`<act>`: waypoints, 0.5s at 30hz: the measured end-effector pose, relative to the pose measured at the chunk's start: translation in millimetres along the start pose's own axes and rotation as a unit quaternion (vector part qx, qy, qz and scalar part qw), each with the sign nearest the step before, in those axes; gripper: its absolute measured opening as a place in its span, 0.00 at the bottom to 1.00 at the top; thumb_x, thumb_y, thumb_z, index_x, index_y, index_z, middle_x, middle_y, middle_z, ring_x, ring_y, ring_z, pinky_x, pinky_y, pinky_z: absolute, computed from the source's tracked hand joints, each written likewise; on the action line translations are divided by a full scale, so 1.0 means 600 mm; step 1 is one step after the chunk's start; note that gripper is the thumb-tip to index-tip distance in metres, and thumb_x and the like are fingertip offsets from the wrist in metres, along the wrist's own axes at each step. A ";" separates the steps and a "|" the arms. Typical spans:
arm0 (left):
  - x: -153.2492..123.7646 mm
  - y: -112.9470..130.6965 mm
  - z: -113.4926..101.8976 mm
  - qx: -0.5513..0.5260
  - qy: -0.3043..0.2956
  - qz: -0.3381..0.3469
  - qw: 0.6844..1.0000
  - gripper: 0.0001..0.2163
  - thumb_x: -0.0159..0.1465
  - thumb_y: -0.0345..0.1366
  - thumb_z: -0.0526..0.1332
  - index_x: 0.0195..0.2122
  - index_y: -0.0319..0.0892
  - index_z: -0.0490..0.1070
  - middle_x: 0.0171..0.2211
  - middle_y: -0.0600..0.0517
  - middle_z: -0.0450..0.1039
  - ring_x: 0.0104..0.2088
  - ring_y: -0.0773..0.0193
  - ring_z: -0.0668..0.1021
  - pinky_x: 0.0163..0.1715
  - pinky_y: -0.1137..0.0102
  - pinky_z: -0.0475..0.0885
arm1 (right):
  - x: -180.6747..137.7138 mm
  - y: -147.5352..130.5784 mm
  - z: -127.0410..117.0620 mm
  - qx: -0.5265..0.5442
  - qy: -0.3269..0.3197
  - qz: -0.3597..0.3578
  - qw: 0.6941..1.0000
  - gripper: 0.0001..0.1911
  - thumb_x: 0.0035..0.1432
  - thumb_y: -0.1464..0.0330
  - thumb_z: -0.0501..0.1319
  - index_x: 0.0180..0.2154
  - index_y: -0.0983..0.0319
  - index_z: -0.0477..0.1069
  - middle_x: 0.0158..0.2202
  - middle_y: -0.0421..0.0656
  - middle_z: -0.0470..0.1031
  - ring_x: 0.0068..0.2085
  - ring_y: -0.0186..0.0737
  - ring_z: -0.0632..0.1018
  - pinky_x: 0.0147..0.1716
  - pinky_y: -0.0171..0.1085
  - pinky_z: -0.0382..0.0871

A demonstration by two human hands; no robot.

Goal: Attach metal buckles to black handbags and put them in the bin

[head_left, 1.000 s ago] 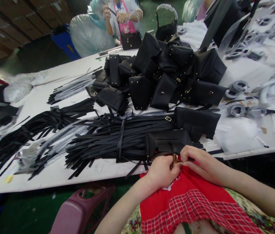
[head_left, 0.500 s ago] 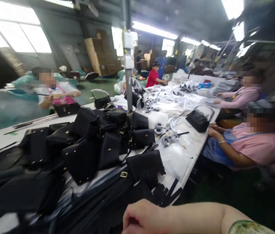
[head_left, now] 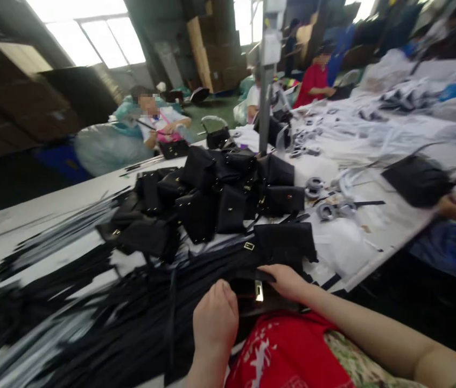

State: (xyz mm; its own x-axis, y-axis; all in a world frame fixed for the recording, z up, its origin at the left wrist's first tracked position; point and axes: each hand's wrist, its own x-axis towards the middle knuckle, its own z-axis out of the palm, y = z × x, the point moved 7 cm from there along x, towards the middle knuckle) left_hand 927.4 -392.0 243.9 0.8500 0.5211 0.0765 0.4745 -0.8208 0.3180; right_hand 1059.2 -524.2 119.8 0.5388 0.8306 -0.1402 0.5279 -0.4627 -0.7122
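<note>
At the near edge of the long white worktable (head_left: 29, 213), I see my two hands on a small black leather bag with a gold buckle (head_left: 258, 291), which lies at about 6 o'clock in the view, just above my red apron (head_left: 292, 350). My left hand (head_left: 215, 320) is curled into a loose fist with its knuckles to the camera, pressing on the bag's near-left side; what its fingers grip I cannot tell. My right hand (head_left: 288, 281) lies flatter, fingers stretched over the bag's top edge just beside the buckle. Blurred bundles of flat black straps (head_left: 90, 318) spread toward 9 o'clock. A heap of finished black bags with gold studs (head_left: 219, 194) sits at 12 o'clock, well apart from my hands. Other seated workers show at 11 and 3 o'clock.
</note>
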 end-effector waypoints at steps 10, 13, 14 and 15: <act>-0.055 -0.138 0.025 -0.446 -0.019 -0.182 0.876 0.15 0.66 0.48 0.48 0.36 0.42 0.65 0.22 0.58 0.58 0.20 0.70 0.62 0.19 0.75 0.55 | 0.030 0.024 0.006 -0.056 -0.021 -0.099 0.993 0.18 0.51 0.73 0.56 0.44 0.60 0.76 0.43 0.48 0.79 0.46 0.50 0.79 0.48 0.44 0.70; -0.094 -0.184 0.081 -0.515 -0.028 -0.254 0.818 0.24 0.60 0.61 0.51 0.35 0.42 0.65 0.19 0.60 0.56 0.15 0.73 0.54 0.15 0.75 0.48 | 0.064 -0.001 -0.014 -0.037 -0.006 -0.128 0.991 0.13 0.58 0.68 0.54 0.38 0.57 0.77 0.35 0.44 0.80 0.39 0.50 0.80 0.40 0.44 0.74; -0.104 -0.200 0.094 -0.518 -0.024 -0.270 0.811 0.26 0.59 0.63 0.50 0.35 0.43 0.65 0.18 0.60 0.56 0.13 0.73 0.54 0.14 0.75 0.47 | 0.082 -0.014 -0.028 -0.020 -0.001 -0.135 0.991 0.14 0.61 0.64 0.53 0.35 0.57 0.77 0.33 0.42 0.80 0.37 0.50 0.80 0.38 0.44 0.74; -0.111 -0.215 0.104 -0.513 -0.019 -0.278 0.812 0.27 0.57 0.66 0.49 0.34 0.43 0.65 0.16 0.60 0.56 0.13 0.73 0.54 0.14 0.74 0.48 | 0.104 -0.029 -0.048 -0.002 0.010 -0.139 0.990 0.16 0.63 0.61 0.52 0.33 0.57 0.76 0.31 0.41 0.79 0.35 0.50 0.80 0.36 0.44 0.74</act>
State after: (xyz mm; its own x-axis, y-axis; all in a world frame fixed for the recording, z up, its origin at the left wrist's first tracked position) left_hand 823.6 -335.5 139.2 0.5859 0.7206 -0.3706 0.3632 0.1753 0.9151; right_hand 1102.8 -473.2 143.3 0.3843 0.9202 0.0743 0.6603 -0.2177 -0.7187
